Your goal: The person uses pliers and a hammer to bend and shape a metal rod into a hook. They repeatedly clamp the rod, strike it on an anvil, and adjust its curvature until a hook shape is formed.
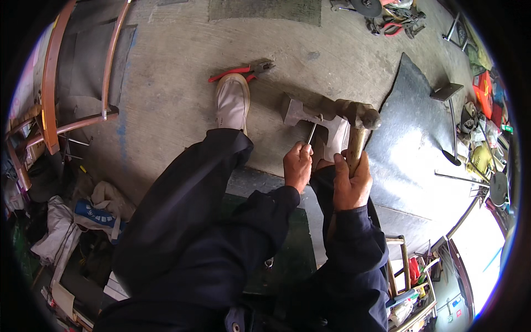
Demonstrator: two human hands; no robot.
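Head view: left hand (pixel 298 169) has a thin metal rod (pixel 312 134) pinched between thumb and curled fingers. The rod pokes out ahead of that grip, far end over the steel block (pixel 296 110); can't tell if they're touching. Right hand (pixel 352 185) is wrapped around the hammer (pixel 357 119), thumb along the wooden handle, with the head out past the fist, by the block's right end. No clue from this angle how high it sits. Left shoe (pixel 232 102) is left of the block, red pliers (pixel 238 72) lie by its toe, and a dark sheet (pixel 406 130) is right of the block.
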